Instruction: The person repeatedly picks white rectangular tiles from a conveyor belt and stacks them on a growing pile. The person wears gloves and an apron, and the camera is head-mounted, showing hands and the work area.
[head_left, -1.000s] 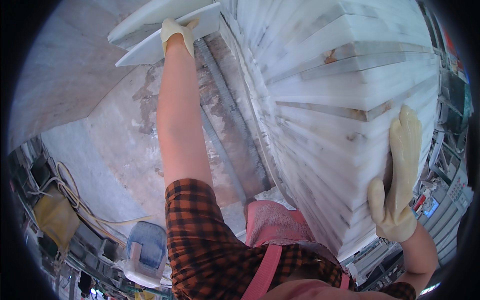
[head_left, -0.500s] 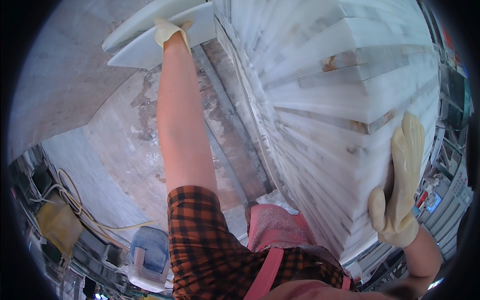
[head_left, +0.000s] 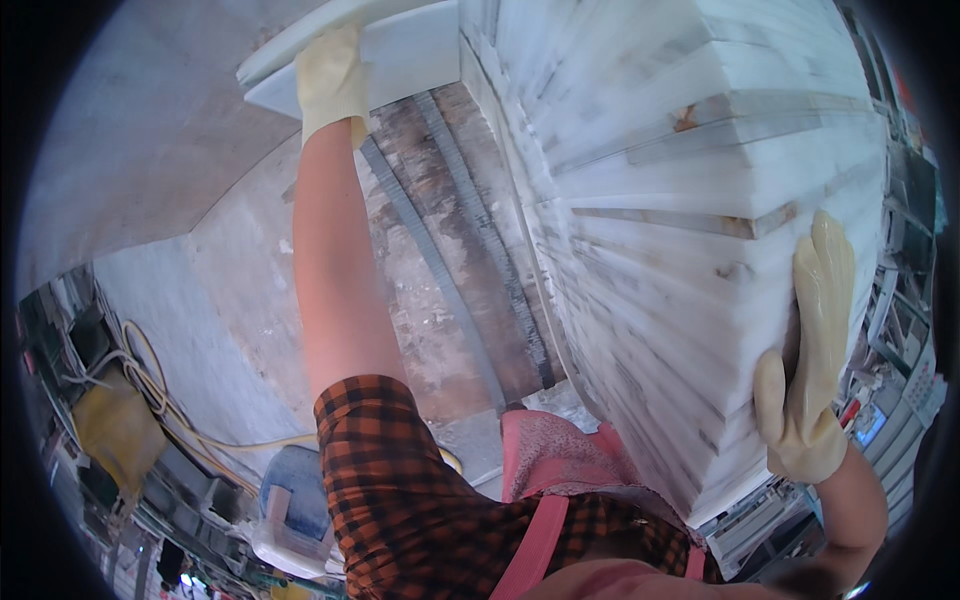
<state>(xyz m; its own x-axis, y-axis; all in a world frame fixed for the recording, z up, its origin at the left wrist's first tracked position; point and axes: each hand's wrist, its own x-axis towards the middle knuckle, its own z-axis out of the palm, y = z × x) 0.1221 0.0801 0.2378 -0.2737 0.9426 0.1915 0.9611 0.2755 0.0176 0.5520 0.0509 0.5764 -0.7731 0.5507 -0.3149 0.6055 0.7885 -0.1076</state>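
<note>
My left hand (head_left: 333, 78), in a cream rubber glove, reaches far forward to two thin white stone slabs at the upper left. Its fingers bend over the top edge of the nearer slab (head_left: 412, 52); their tips are hidden. Close behind it leans the farther slab (head_left: 285, 48). My right hand (head_left: 812, 365), gloved alike, rests against the side of a tall stack of white marble slabs (head_left: 650, 270) with grey and brown veins. Its fingers are stretched out upward, and the thumb stands apart from them.
Between the slabs and me lies a worn, stained surface with grey strips (head_left: 425, 245). A pale panel (head_left: 130, 140) rises at the left. Yellowish hoses (head_left: 165, 400), a yellow cloth-like piece (head_left: 118, 430) and a blue-and-white seat-like object (head_left: 295, 505) are at the lower left.
My left hand has turned so its back shows, and its thumb has gone from sight. The gap between the two thin slabs looks narrower. My right hand stays on the stack; the view has shifted slightly.
</note>
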